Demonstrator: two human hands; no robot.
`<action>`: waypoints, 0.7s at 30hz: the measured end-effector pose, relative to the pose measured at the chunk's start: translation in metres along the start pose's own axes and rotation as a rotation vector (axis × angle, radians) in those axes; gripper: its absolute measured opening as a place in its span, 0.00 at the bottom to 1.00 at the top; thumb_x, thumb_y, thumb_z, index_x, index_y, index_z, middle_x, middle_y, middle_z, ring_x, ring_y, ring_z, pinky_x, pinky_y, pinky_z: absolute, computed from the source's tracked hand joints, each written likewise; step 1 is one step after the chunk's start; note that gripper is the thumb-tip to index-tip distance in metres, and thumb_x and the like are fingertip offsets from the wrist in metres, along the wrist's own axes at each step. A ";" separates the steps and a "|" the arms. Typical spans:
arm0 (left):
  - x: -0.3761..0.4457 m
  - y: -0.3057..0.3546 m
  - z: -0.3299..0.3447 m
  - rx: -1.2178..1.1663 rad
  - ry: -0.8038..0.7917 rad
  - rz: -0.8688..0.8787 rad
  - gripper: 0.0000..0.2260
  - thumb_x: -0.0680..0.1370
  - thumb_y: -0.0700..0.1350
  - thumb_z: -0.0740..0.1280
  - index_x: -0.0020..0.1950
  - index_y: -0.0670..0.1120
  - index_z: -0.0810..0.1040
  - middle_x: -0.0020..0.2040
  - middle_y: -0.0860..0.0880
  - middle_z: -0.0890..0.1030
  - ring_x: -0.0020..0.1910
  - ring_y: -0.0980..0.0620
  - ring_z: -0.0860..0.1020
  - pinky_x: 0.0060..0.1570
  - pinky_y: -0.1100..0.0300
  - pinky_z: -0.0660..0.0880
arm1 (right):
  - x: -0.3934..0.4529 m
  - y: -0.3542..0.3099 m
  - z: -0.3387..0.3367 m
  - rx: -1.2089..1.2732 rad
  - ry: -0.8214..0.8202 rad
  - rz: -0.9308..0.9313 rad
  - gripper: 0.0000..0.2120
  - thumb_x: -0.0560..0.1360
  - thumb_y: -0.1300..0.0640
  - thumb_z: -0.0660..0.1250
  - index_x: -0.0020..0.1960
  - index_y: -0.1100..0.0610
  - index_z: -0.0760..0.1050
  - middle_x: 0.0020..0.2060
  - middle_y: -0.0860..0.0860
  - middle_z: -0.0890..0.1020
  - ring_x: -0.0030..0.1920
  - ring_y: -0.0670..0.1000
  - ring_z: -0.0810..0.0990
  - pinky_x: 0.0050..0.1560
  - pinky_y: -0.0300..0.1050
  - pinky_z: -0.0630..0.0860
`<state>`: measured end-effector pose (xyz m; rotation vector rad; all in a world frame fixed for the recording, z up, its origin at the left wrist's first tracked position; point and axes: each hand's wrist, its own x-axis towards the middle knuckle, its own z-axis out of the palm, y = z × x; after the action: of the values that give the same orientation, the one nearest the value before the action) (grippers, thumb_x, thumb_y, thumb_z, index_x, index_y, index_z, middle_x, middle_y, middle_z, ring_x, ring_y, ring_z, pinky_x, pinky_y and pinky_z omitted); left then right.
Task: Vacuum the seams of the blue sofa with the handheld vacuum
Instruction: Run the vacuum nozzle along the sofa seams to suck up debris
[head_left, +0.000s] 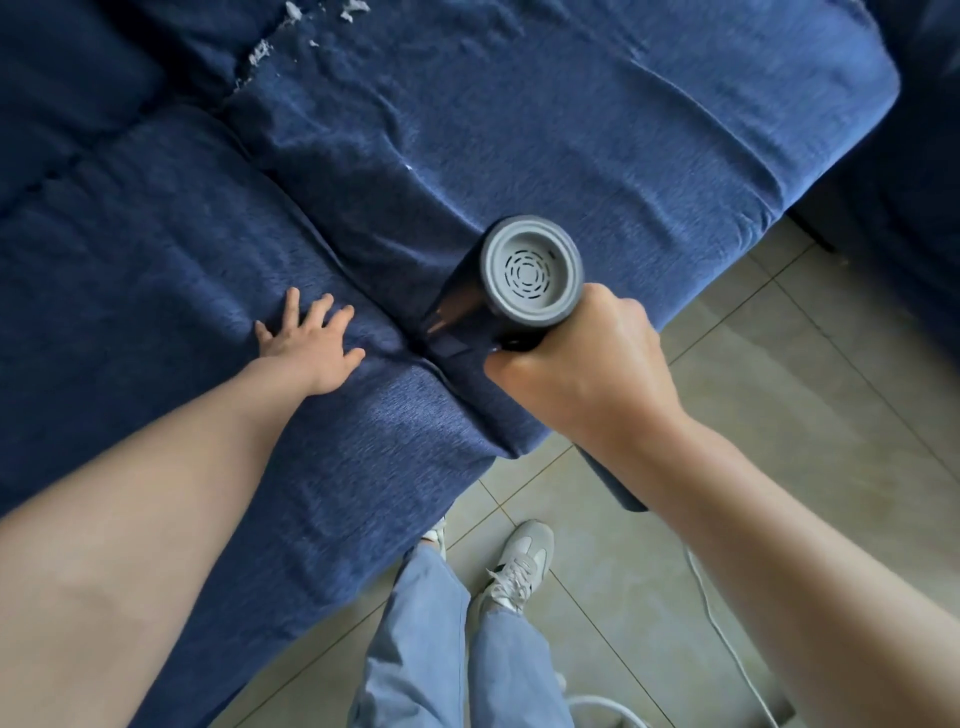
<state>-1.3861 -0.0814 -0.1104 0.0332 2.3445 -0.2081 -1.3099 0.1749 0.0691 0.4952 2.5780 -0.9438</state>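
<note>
While seen from above, looking down past both forearms:
Sofa: blue sofa (597, 130), woven fabric, filling the upper and left parts of the view; two seat cushions side by side.
Seam: dark seam (332, 249) between the cushions, running diagonally from upper left down to the front edge.
Vacuum: dark handheld vacuum (519, 280), round grey vented rear cap facing up; nose angled down into the seam near the front edge of the seat.
Right hand (576, 364): grip clenched around the vacuum's handle, knuckles up.
Left hand (311, 338): grip released, fingers spread, palm flat on the left cushion just beside the seam.
Debris: pale white crumbs (260, 52) along the seam at the far back.
Floor: beige tiled floor (779, 389) at lower right; white cable (722, 629) lying across it.
Legs: light blue jeans (415, 639), white sneaker (519, 561), close to the sofa front.
</note>
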 end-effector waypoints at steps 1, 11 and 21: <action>0.000 0.000 -0.001 0.010 -0.005 -0.002 0.29 0.81 0.60 0.54 0.79 0.57 0.47 0.79 0.55 0.42 0.77 0.44 0.35 0.71 0.31 0.48 | -0.001 0.003 -0.002 -0.004 -0.007 0.014 0.16 0.67 0.43 0.70 0.34 0.50 0.67 0.40 0.53 0.81 0.46 0.61 0.79 0.42 0.47 0.72; -0.003 0.017 0.001 -0.013 0.018 -0.032 0.28 0.81 0.55 0.55 0.78 0.50 0.49 0.79 0.50 0.43 0.76 0.39 0.36 0.70 0.30 0.48 | 0.017 0.006 -0.023 0.241 0.152 0.050 0.16 0.65 0.52 0.74 0.31 0.53 0.67 0.28 0.48 0.74 0.35 0.54 0.73 0.36 0.42 0.68; 0.044 0.009 -0.048 -0.174 0.170 -0.011 0.33 0.81 0.59 0.57 0.79 0.49 0.44 0.79 0.50 0.41 0.77 0.40 0.39 0.73 0.36 0.46 | 0.079 -0.035 -0.033 0.331 0.262 0.044 0.14 0.66 0.53 0.75 0.31 0.53 0.70 0.27 0.45 0.73 0.29 0.45 0.71 0.32 0.41 0.67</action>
<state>-1.4498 -0.0667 -0.1095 -0.0494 2.5240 -0.0059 -1.4005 0.1878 0.0772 0.8087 2.6298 -1.3817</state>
